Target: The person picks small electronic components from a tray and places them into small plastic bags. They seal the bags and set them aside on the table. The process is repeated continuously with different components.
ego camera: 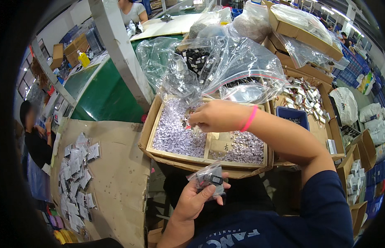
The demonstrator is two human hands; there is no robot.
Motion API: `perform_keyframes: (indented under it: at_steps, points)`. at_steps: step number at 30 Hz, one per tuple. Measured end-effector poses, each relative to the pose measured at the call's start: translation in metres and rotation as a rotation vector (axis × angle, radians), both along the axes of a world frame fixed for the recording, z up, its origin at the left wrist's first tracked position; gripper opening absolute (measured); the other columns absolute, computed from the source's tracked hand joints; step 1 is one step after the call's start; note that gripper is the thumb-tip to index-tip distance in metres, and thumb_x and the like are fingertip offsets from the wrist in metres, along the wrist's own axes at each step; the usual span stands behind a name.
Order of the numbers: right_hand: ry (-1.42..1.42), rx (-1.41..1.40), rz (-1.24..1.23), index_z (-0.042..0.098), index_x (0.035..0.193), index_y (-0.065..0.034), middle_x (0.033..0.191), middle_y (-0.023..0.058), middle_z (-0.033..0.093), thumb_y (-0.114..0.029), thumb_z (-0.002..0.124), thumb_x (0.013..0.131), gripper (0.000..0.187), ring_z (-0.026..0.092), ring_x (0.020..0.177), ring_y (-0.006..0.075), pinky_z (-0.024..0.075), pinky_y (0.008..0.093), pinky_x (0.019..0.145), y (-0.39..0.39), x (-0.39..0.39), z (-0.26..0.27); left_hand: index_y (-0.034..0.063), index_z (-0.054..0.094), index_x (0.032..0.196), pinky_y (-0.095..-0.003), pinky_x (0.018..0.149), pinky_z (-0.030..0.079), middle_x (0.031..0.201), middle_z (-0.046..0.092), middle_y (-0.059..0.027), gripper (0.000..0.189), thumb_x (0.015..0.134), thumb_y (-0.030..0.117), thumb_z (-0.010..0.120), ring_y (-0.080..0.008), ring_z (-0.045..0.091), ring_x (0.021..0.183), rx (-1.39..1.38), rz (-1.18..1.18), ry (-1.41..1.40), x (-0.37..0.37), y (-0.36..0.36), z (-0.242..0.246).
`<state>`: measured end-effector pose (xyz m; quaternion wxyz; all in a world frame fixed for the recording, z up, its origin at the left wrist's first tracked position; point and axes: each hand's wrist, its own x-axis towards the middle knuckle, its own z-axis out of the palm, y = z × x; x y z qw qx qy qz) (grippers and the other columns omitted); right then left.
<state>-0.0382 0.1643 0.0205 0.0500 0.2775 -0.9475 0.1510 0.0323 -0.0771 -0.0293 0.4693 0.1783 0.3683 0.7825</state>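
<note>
My left hand (191,198) grips a small clear zip bag (208,178) in front of my body. Dark small items with a light label show through its plastic. Over the left compartment of a divided wooden tray (207,152) hangs my right hand (215,116), fingers bent downward and close together. Its fingertips are partly hidden, and I cannot tell whether they pinch anything. Tiny whitish-purple parts (174,136) fill that compartment. More of them (246,148) lie in the right compartment, around a bare patch with handwriting. The tray rests in a cardboard box (146,148).
Filled small bags (76,176) are piled on the cardboard-covered table (118,173) at left. Behind the tray, a large clear bag (245,59) lies by black parts (195,60). A blue bin (292,116) and wired silver parts (307,96) sit at right. A metal post (121,46) stands left.
</note>
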Motion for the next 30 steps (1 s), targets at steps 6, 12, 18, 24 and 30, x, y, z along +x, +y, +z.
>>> perform_keyframes:
  at_steps: [6, 12, 18, 24, 30]
  points:
    - [-0.228, 0.248, -0.048, 0.066, 0.089, -0.0077, 0.083, 0.0101, 0.063, -0.011, 0.06, 0.077, 0.013, 0.063, 0.078, 0.0278, 0.0504, 0.0374, 0.068, 0.03, 0.047, 0.01, -0.0054, 0.041, 0.126, -0.028, 0.062, 0.055, 0.12, 0.054, -0.0197, 0.046, 0.085, -0.001, 0.06, -0.0254, 0.06, 0.1, -0.014, 0.039, -0.029, -0.003, 0.003, 0.0]
    - [-0.137, 0.363, -0.079, 0.064, 0.079, -0.0059, 0.079, 0.011, 0.065, -0.014, 0.057, 0.078, 0.011, 0.065, 0.078, 0.0303, 0.0513, 0.0398, 0.066, 0.025, 0.062, -0.008, -0.0049, 0.042, 0.125, -0.0274, 0.06, 0.055, 0.12, 0.054, -0.02, 0.043, 0.085, -0.001, 0.059, -0.0254, 0.059, 0.101, -0.023, 0.056, -0.024, -0.002, 0.011, 0.004]
    - [0.02, -0.073, -0.132, 0.063, 0.089, -0.0055, 0.082, 0.0092, 0.066, -0.011, 0.063, 0.079, 0.012, 0.065, 0.076, 0.0265, 0.0519, 0.0345, 0.065, 0.015, 0.078, 0.013, -0.0029, 0.045, 0.123, -0.0234, 0.059, 0.053, 0.115, 0.057, -0.0175, 0.041, 0.085, 0.0, 0.061, -0.0153, 0.062, 0.074, -0.122, 0.079, 0.047, 0.004, 0.014, 0.005]
    - [-0.092, -0.581, -0.034, 0.065, 0.094, -0.0056, 0.083, 0.0048, 0.067, -0.005, 0.07, 0.078, 0.016, 0.065, 0.073, 0.0167, 0.0512, 0.0269, 0.065, -0.014, 0.109, 0.041, -0.0036, 0.049, 0.117, -0.0256, 0.054, 0.054, 0.112, 0.059, -0.0178, 0.036, 0.084, 0.002, 0.063, -0.0233, 0.062, 0.093, -0.236, 0.08, 0.136, 0.013, 0.023, 0.002]
    - [0.058, -0.486, -0.06, 0.064, 0.094, -0.0061, 0.081, 0.0073, 0.066, -0.006, 0.069, 0.079, 0.016, 0.065, 0.071, 0.0219, 0.0515, 0.0302, 0.062, -0.025, 0.115, 0.049, 0.0016, 0.056, 0.114, -0.0181, 0.051, 0.046, 0.089, 0.065, -0.0065, 0.03, 0.087, 0.013, 0.064, -0.0069, 0.056, 0.061, -0.24, 0.175, 0.196, 0.024, 0.027, 0.006]
